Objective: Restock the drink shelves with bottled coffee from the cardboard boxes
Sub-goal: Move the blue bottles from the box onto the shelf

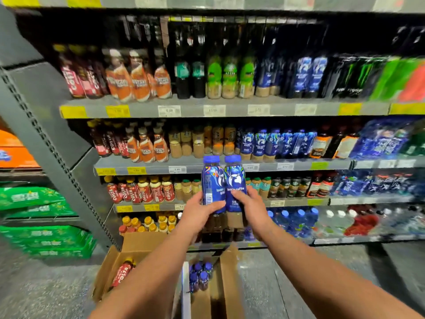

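Observation:
Two blue-labelled coffee bottles stand upright side by side in front of the shelves. My left hand (199, 209) grips the left bottle (211, 180) and my right hand (247, 203) grips the right bottle (234, 178), both low on the labels. Matching blue bottles (273, 143) stand in a row on the second shelf, up and to the right. Below my arms an open cardboard box (226, 272) holds several blue-capped bottles (200, 273). To its left a second open box (110, 272) holds a red Costa bottle (123, 271).
Grey shelves (230, 165) packed with bottled drinks fill the view. A grey perforated upright (57, 162) bounds them on the left. Green crates (46, 240) stack at the far left. The boxes sit on a grey floor (299, 272).

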The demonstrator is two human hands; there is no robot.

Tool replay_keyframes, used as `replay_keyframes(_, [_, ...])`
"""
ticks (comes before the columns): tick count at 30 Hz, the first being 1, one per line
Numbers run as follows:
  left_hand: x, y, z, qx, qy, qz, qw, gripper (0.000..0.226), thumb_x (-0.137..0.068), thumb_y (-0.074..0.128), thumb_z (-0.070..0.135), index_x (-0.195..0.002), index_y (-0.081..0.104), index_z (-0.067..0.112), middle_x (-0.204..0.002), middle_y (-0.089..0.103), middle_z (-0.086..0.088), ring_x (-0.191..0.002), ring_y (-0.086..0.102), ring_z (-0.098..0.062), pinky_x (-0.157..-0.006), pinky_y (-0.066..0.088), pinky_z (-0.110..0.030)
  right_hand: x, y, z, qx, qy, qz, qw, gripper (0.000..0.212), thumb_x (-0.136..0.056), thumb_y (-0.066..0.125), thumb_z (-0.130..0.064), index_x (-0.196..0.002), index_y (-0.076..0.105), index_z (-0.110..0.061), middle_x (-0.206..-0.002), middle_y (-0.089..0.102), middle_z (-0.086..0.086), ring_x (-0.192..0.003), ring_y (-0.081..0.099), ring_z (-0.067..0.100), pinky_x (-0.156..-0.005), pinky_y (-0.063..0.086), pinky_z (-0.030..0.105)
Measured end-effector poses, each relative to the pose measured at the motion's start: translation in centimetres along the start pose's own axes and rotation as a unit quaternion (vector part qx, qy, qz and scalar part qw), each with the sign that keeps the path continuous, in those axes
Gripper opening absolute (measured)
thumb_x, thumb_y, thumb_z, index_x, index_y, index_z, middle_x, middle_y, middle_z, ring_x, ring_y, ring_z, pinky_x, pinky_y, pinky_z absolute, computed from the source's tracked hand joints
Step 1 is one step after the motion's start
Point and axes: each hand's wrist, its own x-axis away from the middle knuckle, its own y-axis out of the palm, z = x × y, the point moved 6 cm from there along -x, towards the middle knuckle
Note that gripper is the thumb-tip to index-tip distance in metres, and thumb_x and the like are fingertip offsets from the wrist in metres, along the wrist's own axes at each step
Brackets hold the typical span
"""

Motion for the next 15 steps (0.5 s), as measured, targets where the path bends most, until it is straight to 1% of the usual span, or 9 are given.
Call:
replay_keyframes(2, [0.2, 0.9, 2.1, 0.016, 0.012, -0.006, 1.000, 0.039, -0.074, 0.078, 0.009, -0.108, 0.063, 0.021, -0.103, 0.072, -0.006, -0.094, 0.069, -0.026, -0.091, 0.053, -0.045, 0.2, -0.2, -2.7, -0.004, -0.012, 0.009, 1.000, 0.019, -0.091, 0.058, -0.005, -0.110, 0.059, -0.006, -0.104, 0.068, 0.015, -0.085, 0.064, 0.024, -0.076, 0.053, 0.034])
replay_keyframes(4, [0.4, 1.7, 4.2, 0.032, 0.025, -0.015, 0.999, 0.039, -0.075, 0.076, 0.006, -0.109, 0.062, 0.020, -0.104, 0.072, -0.007, -0.096, 0.068, -0.027, -0.092, 0.053, -0.045, 0.1, -0.4, -4.9, -0.008, -0.018, 0.016, 1.000, 0.023, -0.091, 0.057, -0.006, -0.114, 0.059, -0.002, -0.108, 0.067, 0.019, -0.090, 0.064, 0.029, -0.080, 0.052, 0.039])
replay_keyframes(6, [0.2, 2.3, 5.9, 0.043, 0.034, -0.033, 0.998, 0.040, -0.076, 0.074, 0.005, -0.111, 0.061, 0.019, -0.107, 0.072, -0.008, -0.101, 0.067, -0.029, -0.094, 0.051, -0.047, -0.2, -0.5, -6.8, -0.006, -0.029, 0.020, 0.999, 0.027, -0.092, 0.057, -0.009, -0.117, 0.059, -0.001, -0.111, 0.068, 0.019, -0.097, 0.066, 0.034, -0.088, 0.051, 0.044])
replay_keyframes(7, [-0.1, 2.6, 6.7, 0.046, 0.039, -0.043, 0.997, 0.040, -0.077, 0.073, 0.005, -0.112, 0.061, 0.020, -0.106, 0.072, -0.007, -0.099, 0.068, -0.028, -0.094, 0.051, -0.047, -0.4, -0.5, -7.6, -0.005, -0.032, 0.024, 0.999, 0.027, -0.092, 0.057, -0.010, -0.118, 0.059, -0.002, -0.112, 0.068, 0.019, -0.100, 0.065, 0.035, -0.091, 0.051, 0.045])
replay_keyframes(9, [-0.8, 3.1, 8.4, 0.064, 0.052, -0.056, 0.995, 0.036, -0.080, 0.067, 0.001, -0.110, 0.060, 0.021, -0.100, 0.073, -0.004, -0.089, 0.068, -0.024, -0.088, 0.053, -0.042, -0.8, -0.4, -9.2, -0.015, -0.040, 0.033, 0.999, 0.029, -0.092, 0.057, -0.011, -0.119, 0.058, -0.002, -0.114, 0.067, 0.019, -0.102, 0.065, 0.035, -0.091, 0.051, 0.044])
replay_keyframes(12, [-1.9, 3.8, 10.9, 0.099, 0.047, -0.074, 0.991, 0.034, -0.084, 0.057, -0.004, -0.111, 0.057, 0.016, -0.097, 0.070, -0.006, -0.080, 0.065, -0.022, -0.076, 0.052, -0.037, -1.5, 0.0, -11.4, -0.021, -0.057, 0.043, 0.997, 0.029, -0.092, 0.056, -0.009, -0.119, 0.059, 0.001, -0.112, 0.067, 0.020, -0.096, 0.065, 0.031, -0.081, 0.053, 0.037])
replay_keyframes(15, [-3.4, 4.1, 13.1, 0.100, 0.067, -0.088, 0.989, 0.034, -0.085, 0.056, -0.003, -0.117, 0.056, 0.008, -0.102, 0.069, -0.012, -0.083, 0.065, -0.024, -0.077, 0.052, -0.036, -2.1, 0.6, -13.4, -0.013, -0.075, 0.047, 0.996, 0.027, -0.091, 0.054, -0.004, -0.116, 0.060, 0.003, -0.106, 0.068, 0.018, -0.084, 0.065, 0.023, -0.071, 0.053, 0.027])
